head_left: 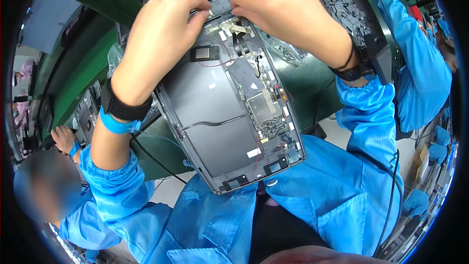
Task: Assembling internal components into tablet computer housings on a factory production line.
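Observation:
An opened tablet (202,105) lies at a slant before me, its inner side up. Along its right side runs a circuit board (264,102) with chips and metal shields; a black ribbon cable (212,123) crosses the dark panel. My left hand (163,39) is at the far left corner, thumb and forefinger pinched together over the edge. Across from it, my right hand (278,7) has its fingers closed near the far right corner, beside pale tape strips (238,28). Whatever either pinch holds is too small or hidden. A small black rectangular module (204,53) sits near my left wrist.
A black tray (347,14) of grey parts stands at the far right, with clear plastic bags (283,49) beside the tablet. A dark cord (156,159) hangs from my left wristband. Co-workers in blue sit on both sides; one hand (63,138) shows at left.

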Tool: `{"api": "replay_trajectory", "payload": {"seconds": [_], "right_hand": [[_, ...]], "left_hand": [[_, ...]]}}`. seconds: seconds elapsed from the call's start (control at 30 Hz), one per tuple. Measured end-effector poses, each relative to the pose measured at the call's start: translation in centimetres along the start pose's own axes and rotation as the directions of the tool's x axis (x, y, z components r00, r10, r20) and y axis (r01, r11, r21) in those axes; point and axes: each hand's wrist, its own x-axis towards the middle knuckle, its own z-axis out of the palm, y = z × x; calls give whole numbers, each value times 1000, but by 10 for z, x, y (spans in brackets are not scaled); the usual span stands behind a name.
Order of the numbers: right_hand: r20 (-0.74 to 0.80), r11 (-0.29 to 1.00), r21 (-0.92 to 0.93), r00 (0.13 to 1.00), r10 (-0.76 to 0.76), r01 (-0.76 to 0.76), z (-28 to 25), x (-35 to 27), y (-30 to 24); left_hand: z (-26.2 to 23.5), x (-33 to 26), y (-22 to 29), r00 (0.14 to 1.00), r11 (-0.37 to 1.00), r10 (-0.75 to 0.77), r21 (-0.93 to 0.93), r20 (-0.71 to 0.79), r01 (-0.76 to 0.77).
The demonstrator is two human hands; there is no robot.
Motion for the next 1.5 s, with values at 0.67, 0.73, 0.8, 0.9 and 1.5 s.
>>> {"api": "replay_trajectory", "payload": {"seconds": [0.67, 0.73, 0.8, 0.9, 1.5], "right_hand": [[396, 887, 424, 918, 0, -183, 22, 22, 33], [412, 887, 423, 911, -7, -185, 22, 26, 30], [419, 947, 299, 908, -18, -120, 17, 26, 20], [327, 985, 172, 943, -63, 6, 20, 17, 13], [303, 991, 115, 948, -102, 70, 15, 19, 9]], "left_hand": [[18, -2, 3, 999, 998, 20, 60, 49, -23], [19, -4, 0, 999, 998, 8, 61, 50, -11], [20, -6, -3, 1000, 1000, 12, 8, 18, -12], [17, -9, -5, 1000, 1000, 9, -5, 20, -9], [21, -11, 1, 989, 980, 138, 151, -54, -128]]}}
